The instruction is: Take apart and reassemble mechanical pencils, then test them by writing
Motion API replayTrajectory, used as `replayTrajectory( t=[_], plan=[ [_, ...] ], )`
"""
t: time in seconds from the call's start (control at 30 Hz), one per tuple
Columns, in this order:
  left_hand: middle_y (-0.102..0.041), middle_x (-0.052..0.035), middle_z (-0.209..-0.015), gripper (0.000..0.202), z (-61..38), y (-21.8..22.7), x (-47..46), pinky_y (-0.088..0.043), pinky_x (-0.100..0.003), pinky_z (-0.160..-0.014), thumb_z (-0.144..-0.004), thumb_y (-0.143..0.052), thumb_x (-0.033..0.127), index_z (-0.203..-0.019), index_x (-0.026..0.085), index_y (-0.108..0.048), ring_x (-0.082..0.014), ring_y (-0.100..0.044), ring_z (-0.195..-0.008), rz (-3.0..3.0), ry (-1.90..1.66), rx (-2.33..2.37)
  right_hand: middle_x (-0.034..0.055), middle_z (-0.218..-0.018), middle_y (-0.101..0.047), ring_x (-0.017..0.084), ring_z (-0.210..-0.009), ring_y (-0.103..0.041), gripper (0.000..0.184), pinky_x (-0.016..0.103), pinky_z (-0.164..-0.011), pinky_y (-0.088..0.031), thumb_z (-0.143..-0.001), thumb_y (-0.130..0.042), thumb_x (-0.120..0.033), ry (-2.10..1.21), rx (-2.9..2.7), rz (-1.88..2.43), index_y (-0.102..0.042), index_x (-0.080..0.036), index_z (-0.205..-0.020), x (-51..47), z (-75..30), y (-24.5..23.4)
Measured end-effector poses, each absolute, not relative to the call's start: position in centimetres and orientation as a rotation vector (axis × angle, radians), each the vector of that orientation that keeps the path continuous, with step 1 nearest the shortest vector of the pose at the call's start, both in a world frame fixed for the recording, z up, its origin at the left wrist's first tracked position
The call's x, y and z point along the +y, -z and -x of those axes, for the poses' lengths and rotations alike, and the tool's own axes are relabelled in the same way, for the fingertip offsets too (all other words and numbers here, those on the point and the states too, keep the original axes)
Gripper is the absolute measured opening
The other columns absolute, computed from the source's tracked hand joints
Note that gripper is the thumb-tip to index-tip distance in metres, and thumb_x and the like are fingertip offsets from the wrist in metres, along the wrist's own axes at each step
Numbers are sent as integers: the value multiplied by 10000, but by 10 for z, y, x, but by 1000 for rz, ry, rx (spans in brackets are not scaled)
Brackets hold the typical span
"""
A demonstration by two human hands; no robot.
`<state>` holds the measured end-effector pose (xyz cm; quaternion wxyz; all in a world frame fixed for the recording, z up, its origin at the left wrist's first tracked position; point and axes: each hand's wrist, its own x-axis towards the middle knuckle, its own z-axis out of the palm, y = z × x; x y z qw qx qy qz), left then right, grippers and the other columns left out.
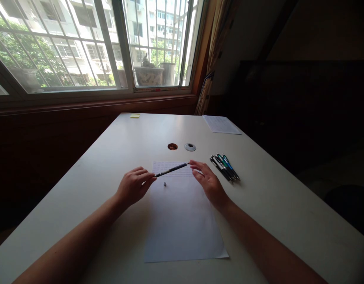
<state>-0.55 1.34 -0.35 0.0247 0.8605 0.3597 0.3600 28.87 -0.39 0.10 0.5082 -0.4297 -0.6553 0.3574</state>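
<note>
Daylight enters through the window (122,47), and the buildings (164,19) outside are washed out nearly to white. A soft, pale sheen lies on the far part of the worktop (116,146), while its near corners fall into grey. The left arm (81,232) and right arm (258,236) are dim, with a blurry shadow beside the left. The wall (294,90) at right sinks almost to black. Wide-angle distortion stretches the lower corners. The pen (172,170) looks fairly sharp; writing on the paper (184,221) is too faint to read.

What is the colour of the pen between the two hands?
The pen looks mostly dark, close to black, in the head view.
</note>
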Motion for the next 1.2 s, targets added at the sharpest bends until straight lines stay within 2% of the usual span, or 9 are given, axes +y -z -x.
replayTrajectory(
  t=[0.33, 1.2],
  plan=[
    [-672, -45, -739, 154, 6, 2, 14, -451, -276, -657, -947, -571, 261, -943, 188, -707, -175, -590, -720, -2676, -1087, 1139, 50, -1364, -532, 233, -1231, -520, 377, 450, -1089, -410, -960, -553, -359, -1005, -1459, 955, -542, -311, -1334, -6, -287, -3],
    [-682, -45, -756, 153, 4, 2, 13, -459, -281, -658, -948, -574, 263, -942, 190, -708, -172, -593, -724, -2676, -1088, 1137, 49, -1387, -506, 244, -1245, -505, 382, 470, -1089, -415, -959, -553, -372, -1003, -1503, 957, -535, -328, -1339, -9, -287, -7]
  ],
)
